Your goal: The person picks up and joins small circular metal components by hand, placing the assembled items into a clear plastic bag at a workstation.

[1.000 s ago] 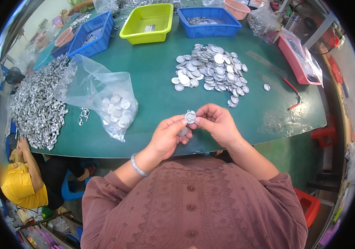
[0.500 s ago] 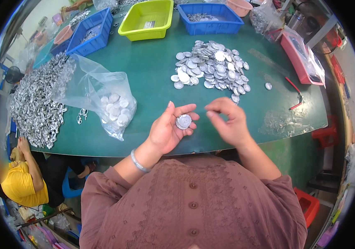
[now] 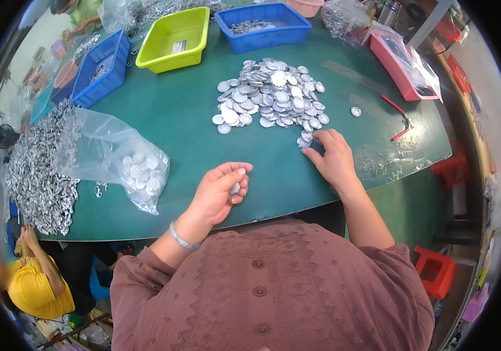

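My left hand [image 3: 218, 193] is half closed over the table's near edge, its fingers curled around round silver-coloured metal discs [image 3: 234, 189], partly hidden by the thumb and fingers. At the lower right rim of a pile of similar discs [image 3: 271, 93], my right hand [image 3: 335, 158] has its thumb and forefinger at an outlying disc [image 3: 304, 141]. A clear plastic bag [image 3: 107, 143] with several pale discs inside lies left of my left hand.
A heap of silver metal clasps [image 3: 40, 169] covers the table's left end. Blue bins [image 3: 262, 40], a lime-green basket [image 3: 145, 63] and a pink tray [image 3: 394, 70] stand along the back and right. Red-handled pliers [image 3: 401, 126] lie right of a single disc [image 3: 356, 112]. A person in yellow [image 3: 37, 286] sits at left.
My right hand has moved from beside my left hand to the pile's edge. My left fingers, open and flat before with a disc showing on them, have curled in. The whole view has shifted slightly.
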The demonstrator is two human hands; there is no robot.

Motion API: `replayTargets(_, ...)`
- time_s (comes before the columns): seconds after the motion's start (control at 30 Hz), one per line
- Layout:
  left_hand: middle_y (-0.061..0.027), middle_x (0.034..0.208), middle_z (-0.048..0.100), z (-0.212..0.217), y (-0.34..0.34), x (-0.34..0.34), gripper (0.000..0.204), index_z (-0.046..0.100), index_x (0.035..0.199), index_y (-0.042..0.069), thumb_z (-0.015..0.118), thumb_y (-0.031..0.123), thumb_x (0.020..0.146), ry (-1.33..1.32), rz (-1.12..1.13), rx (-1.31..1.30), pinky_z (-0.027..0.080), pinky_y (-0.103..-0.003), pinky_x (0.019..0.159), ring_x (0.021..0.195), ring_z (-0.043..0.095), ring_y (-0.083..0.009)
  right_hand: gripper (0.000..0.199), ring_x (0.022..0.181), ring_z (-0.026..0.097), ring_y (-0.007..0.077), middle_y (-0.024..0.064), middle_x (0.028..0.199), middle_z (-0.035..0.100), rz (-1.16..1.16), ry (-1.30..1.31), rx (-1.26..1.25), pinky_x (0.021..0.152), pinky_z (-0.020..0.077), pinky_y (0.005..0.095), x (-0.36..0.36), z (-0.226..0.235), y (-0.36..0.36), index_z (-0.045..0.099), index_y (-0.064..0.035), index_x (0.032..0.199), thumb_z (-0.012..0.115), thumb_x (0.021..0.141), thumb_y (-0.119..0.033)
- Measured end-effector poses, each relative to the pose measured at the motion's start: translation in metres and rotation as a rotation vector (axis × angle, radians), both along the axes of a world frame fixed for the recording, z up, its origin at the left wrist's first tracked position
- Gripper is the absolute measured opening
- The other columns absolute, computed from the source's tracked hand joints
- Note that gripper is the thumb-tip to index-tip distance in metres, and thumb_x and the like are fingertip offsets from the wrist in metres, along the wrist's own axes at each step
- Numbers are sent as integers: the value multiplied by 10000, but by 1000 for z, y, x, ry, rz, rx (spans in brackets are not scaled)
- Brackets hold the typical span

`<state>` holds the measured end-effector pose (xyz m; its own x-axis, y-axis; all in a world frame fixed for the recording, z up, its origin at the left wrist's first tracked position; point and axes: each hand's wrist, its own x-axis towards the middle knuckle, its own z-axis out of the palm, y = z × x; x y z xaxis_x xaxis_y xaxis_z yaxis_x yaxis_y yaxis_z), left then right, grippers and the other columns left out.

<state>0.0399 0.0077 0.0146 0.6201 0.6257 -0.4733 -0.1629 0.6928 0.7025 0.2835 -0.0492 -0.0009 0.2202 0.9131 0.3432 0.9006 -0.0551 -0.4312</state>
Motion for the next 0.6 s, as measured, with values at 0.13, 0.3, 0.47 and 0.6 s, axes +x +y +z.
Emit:
replayTargets(0.13, -2, 679, 507, 3, 1, -2, 149, 553, 957, 20, 514, 119, 852, 28, -14, 43, 312, -170, 447, 551, 439, -64, 217, 781, 528, 278, 87, 790, 533, 14, -8, 65, 670, 437, 371, 7, -4, 6, 590, -42, 832, 678, 674, -161)
replayTargets(0.3, -20, 680, 511, -2, 0, -2, 150, 552, 951, 9, 517, 110, 847, 36, -5, 28, 301, -173, 428, 554, 442, -76, 116, 724, 551, 279, 97, 754, 552, 93, -82, 69, 644, 452, 352, 12, -2, 10, 602, -37, 820, 623, 732, -109)
replayTargets(0.47, -11, 686, 535, -2, -2, 1, 197, 564, 956, 22, 507, 191, 870, 27, -34, 11, 335, -169, 451, 556, 462, -71, 94, 691, 565, 285, 99, 743, 578, 230, 158, 148, 620, 456, 344, -4, 12, 5, 606, -46, 836, 596, 743, -57)
replayTargets(0.6, -25, 711, 562, -1, -1, 3, 246, 565, 968, 25, 488, 244, 885, -58, -84, -47, 350, -170, 439, 560, 486, -74, 119, 683, 573, 230, 93, 762, 589, 597, 483, 24, 614, 458, 290, -39, 27, 6, 607, -42, 878, 604, 761, -24)
